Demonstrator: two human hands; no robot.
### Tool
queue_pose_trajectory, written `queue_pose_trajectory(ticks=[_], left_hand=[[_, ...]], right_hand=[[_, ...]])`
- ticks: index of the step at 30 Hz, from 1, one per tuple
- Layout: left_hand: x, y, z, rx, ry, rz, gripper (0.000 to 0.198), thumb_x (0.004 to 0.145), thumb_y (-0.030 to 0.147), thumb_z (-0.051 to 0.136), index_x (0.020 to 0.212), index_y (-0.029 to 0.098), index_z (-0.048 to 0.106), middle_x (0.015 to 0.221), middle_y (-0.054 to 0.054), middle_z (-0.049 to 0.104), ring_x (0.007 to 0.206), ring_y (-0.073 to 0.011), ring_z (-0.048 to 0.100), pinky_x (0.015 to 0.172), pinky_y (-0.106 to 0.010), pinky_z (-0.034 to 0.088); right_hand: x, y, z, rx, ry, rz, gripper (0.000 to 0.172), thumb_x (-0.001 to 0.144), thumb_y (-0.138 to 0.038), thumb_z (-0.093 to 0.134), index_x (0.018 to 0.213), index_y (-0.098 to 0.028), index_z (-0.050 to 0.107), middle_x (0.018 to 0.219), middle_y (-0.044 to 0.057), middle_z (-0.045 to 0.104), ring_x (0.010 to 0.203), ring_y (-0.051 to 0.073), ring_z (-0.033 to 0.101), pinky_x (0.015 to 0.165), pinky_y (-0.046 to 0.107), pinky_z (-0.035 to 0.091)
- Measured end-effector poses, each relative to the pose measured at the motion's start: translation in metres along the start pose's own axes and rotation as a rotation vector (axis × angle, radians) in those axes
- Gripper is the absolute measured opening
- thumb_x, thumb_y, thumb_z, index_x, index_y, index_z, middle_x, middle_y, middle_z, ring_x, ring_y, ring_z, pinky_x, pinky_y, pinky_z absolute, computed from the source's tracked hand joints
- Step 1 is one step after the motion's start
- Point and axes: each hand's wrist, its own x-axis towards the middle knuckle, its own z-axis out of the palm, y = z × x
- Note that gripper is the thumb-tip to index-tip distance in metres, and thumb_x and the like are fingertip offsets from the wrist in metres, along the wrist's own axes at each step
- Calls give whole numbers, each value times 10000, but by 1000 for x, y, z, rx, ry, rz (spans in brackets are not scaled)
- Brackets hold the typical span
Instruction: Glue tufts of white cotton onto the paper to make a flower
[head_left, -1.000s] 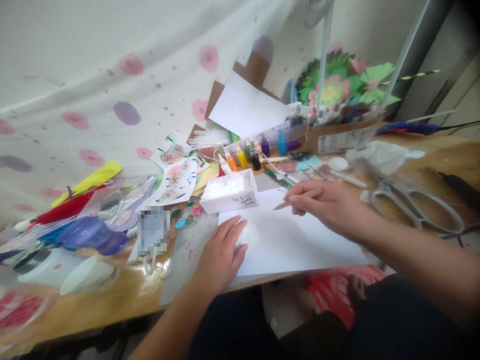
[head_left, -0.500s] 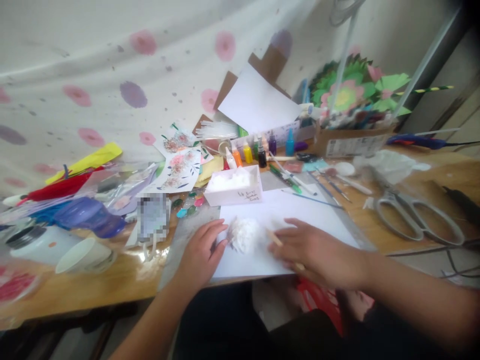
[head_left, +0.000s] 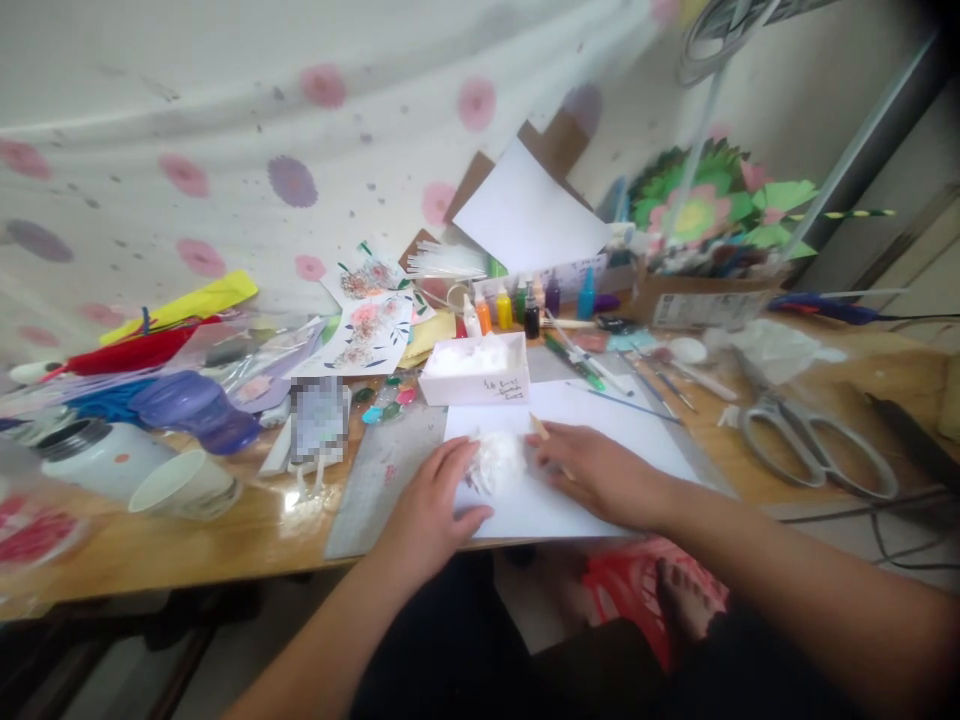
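Observation:
A fluffy white clump [head_left: 499, 462] lies on a white sheet of paper [head_left: 600, 425], between both hands. At its left edge is my left hand [head_left: 431, 500], the thumb spread away from the fingers, nothing held in it. On the other side my right hand [head_left: 592, 470] is closed round a thin wooden stick [head_left: 539, 428], whose tip points up and left beside the clump. Just behind stands a white box [head_left: 476, 370] filled with white fluffy material and with writing on its front.
Small paint bottles [head_left: 532, 315] stand behind the box. Large scissors [head_left: 817, 440] and brushes [head_left: 679, 385] lie on the right. A paper cup [head_left: 184, 485] and a white bottle [head_left: 105, 455] are on the left. A cardboard box [head_left: 709, 300] sits at the back right.
The view has shifted a little. My left hand has come closer to the clump, its thumb now wider apart. My right hand has moved slightly, still with the stick.

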Motion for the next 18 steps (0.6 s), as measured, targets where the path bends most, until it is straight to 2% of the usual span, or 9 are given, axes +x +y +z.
queue_pose_trajectory(ticks=[4,6,8,9,11,12,14,16,18], left_hand=[[-1,-4,2,-22,4,-31,619,702,314,625,1253,214,360,1286,-79,405,1171,-229,397,992,-390,357],[-3,-5,4,-25,26,-38,611,698,317,627,1241,215,367,1270,-84,419,1161,-236,405,982,-399,362],[-4,-5,5,-13,41,-55,593,698,322,622,1228,216,377,1263,-91,425,1154,-247,408,970,-416,367],[-5,-5,6,-1,43,-68,585,699,325,620,1222,216,382,1262,-93,426,1153,-252,408,966,-423,368],[-7,-5,6,28,47,-92,573,701,336,614,1214,217,389,1263,-94,429,1153,-261,406,959,-435,369],[-8,-5,6,42,49,-98,569,705,344,609,1214,219,390,1264,-93,430,1153,-264,405,956,-439,369],[-11,-4,4,64,48,-99,557,721,359,589,1221,219,386,1270,-91,428,1159,-265,400,956,-445,364],[-16,-3,2,86,37,-104,549,742,370,565,1233,206,382,1280,-92,421,1167,-259,393,963,-440,357],[-22,-2,-1,107,16,-113,537,759,379,542,1234,181,390,1283,-96,423,1174,-251,387,975,-428,350]], right_hand=[[-12,-16,-12,32,-105,-68,175,810,-208,463,941,-185,577,1103,80,601,1153,239,444,974,426,297],[-26,-29,-20,63,-150,-69,122,794,-223,494,864,-216,595,981,40,640,1107,227,482,1015,468,203],[-41,-40,-29,98,-208,-48,82,778,-225,520,778,-243,599,835,-19,651,952,180,567,1037,477,129],[-46,-44,-32,118,-240,-35,93,779,-217,516,735,-243,593,736,-44,640,817,144,595,1039,459,143],[-52,-46,-35,139,-247,13,140,800,-204,485,705,-232,584,649,-51,617,674,111,580,977,394,293],[-51,-44,-35,143,-212,40,152,813,-198,465,724,-225,585,670,-36,625,676,115,578,910,353,367],[-44,-35,-32,143,-97,87,153,827,-198,440,833,-210,592,846,21,650,806,145,583,798,297,437],[-33,-23,-25,140,-2,99,195,825,-209,447,977,-194,568,1055,64,613,969,166,552,854,307,421],[-23,-13,-17,105,7,79,294,811,-231,470,1096,-181,524,1184,85,550,1090,189,491,929,343,375]])
